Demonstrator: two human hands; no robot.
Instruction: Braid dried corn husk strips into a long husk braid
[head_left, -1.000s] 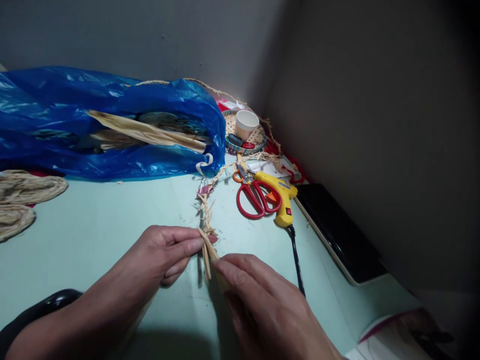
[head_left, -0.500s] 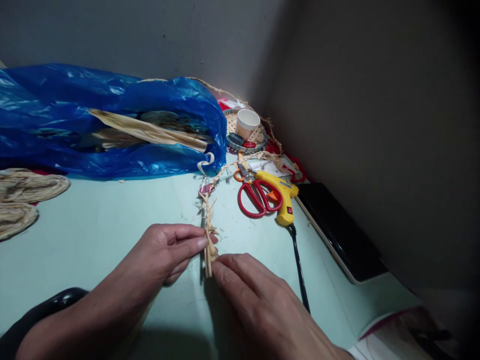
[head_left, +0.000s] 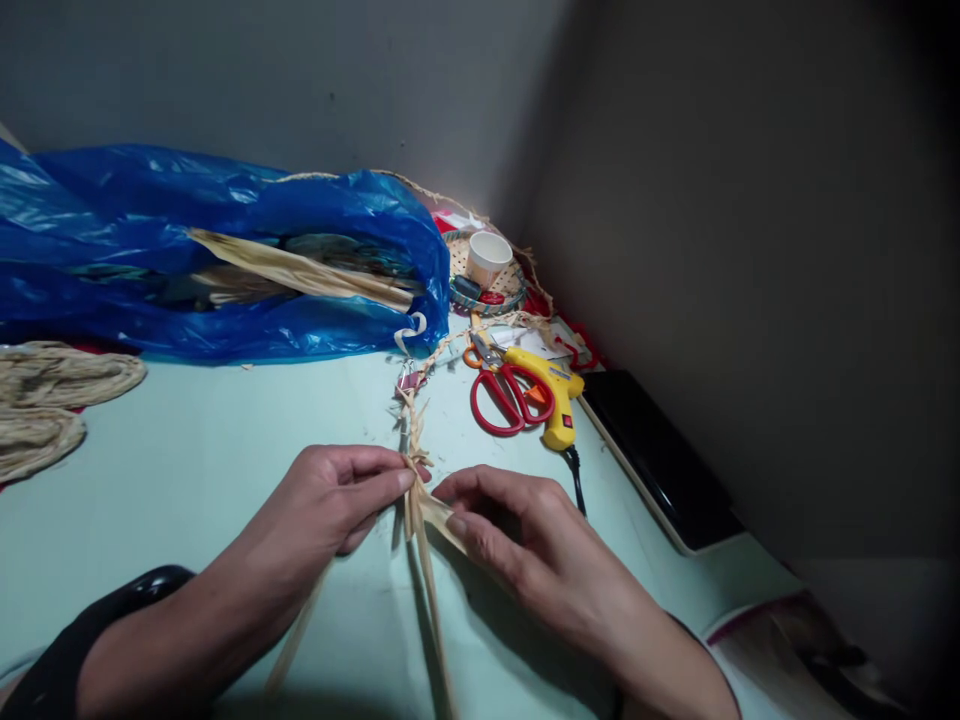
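Note:
A thin braid of straw strips point(head_left: 411, 425) runs down the pale green table from a small clip point(head_left: 409, 379). My left hand point(head_left: 336, 494) pinches the braid's lower end between thumb and fingers. My right hand point(head_left: 517, 535) pinches a flat loose strip point(head_left: 439, 520) just right of that end. Two more loose strips point(head_left: 431, 600) trail from the braid toward me across the table.
A blue plastic bag point(head_left: 225, 255) of dried leaves lies at the back left. Coils of braided straw point(head_left: 45, 400) rest at the left edge. Red scissors point(head_left: 499, 398), a yellow glue gun point(head_left: 551, 390), a white cup point(head_left: 487, 258) on a woven tray and a black tablet point(head_left: 660, 455) sit right.
My right hand has shifted right and turned, now pulling one strip sideways. The loose strips trailing toward me have come into view. My left hand keeps its pinch.

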